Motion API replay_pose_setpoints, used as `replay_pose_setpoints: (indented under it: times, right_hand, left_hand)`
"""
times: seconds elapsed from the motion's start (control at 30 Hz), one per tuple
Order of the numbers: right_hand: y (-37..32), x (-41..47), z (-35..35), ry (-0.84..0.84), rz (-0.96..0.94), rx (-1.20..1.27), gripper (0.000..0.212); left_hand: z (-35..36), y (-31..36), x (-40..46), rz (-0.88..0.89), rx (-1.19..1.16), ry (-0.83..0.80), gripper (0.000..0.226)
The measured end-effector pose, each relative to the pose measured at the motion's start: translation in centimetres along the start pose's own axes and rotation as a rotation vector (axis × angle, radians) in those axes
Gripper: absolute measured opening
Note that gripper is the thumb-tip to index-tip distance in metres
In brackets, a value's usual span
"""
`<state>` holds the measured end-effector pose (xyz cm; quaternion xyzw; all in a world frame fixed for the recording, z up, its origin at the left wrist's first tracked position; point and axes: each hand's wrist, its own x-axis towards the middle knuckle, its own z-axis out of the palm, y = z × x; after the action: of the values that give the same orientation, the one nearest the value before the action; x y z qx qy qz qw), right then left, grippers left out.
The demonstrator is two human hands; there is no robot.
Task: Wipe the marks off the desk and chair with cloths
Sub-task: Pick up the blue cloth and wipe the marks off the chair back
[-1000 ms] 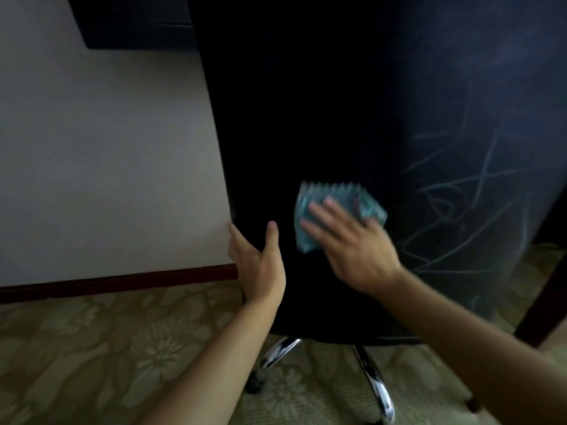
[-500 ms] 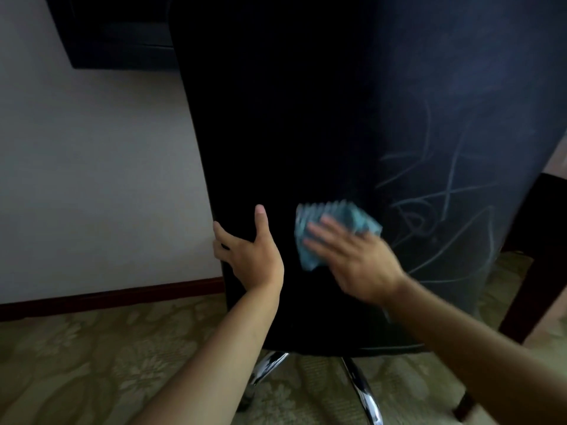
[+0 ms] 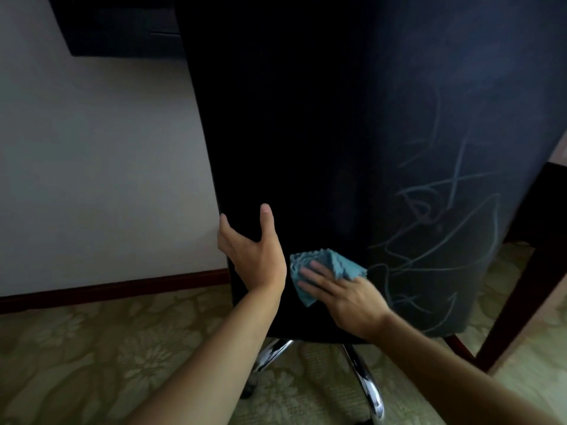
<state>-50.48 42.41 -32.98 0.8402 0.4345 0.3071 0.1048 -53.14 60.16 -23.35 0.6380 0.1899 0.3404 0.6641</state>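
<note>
The dark back of an office chair (image 3: 322,133) fills the middle of the view. Pale chalk-like scribbles (image 3: 435,240) cover its lower right part. My left hand (image 3: 251,253) grips the chair back's left edge, thumb on the rear face and fingers wrapped around the side. My right hand (image 3: 343,296) presses a folded blue cloth (image 3: 325,268) flat against the lower back of the chair, just left of the scribbles. Fingers cover the cloth's lower half.
Chrome chair legs (image 3: 365,384) spread below on a patterned green carpet (image 3: 92,363). A white wall (image 3: 92,164) with a dark red skirting board (image 3: 107,289) is at left. A dark wooden desk leg (image 3: 515,296) stands at right; a dark wall-mounted shape (image 3: 122,26) hangs top left.
My right hand with the cloth has slid down the chair back and a little left. My left hand has gone from resting near the edge to gripping it.
</note>
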Motion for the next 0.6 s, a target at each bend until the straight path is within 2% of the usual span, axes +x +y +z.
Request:
replay_pose_setpoints:
  times: [0.07,0.2,0.27,0.33,0.47,0.53,0.6]
  right_hand:
    - [1.9,1.4,-1.6,0.065,-0.018,-0.051,0.058]
    - [5.8,5.2,-5.6,0.306,0.177,-0.100,0.056]
    - [5.5,5.6,-4.8,0.332,0.227,-0.103,0.056]
    - [3.0,3.7,-1.8,0.276,0.180,-0.064,0.060]
    - [-3.2,-1.6,3.7,-0.031,0.043,0.019,0.063]
    - [-3.2,-1.5,4.0,-0.065,0.050,0.035,0.069]
    - [-2.0,0.1,3.0,0.010,0.047,0.025,0.069]
  left_hand:
    - [-0.3,-0.5,0.0,0.018,0.031,0.007,0.081]
    - [-1.5,-2.1,0.2,0.044,0.030,0.027,0.074]
    - [-2.3,-3.2,0.8,0.010,0.001,-0.002,0.075]
    - [-3.1,-4.5,1.2,-0.038,0.033,-0.074,0.080]
    - [-3.9,-5.8,1.6,-0.011,0.123,-0.165,0.080]
    - [-4.1,-6.1,2.2,0.011,0.157,-0.164,0.079]
    - [-4.3,-6.5,2.7,0.034,0.199,-0.152,0.080]
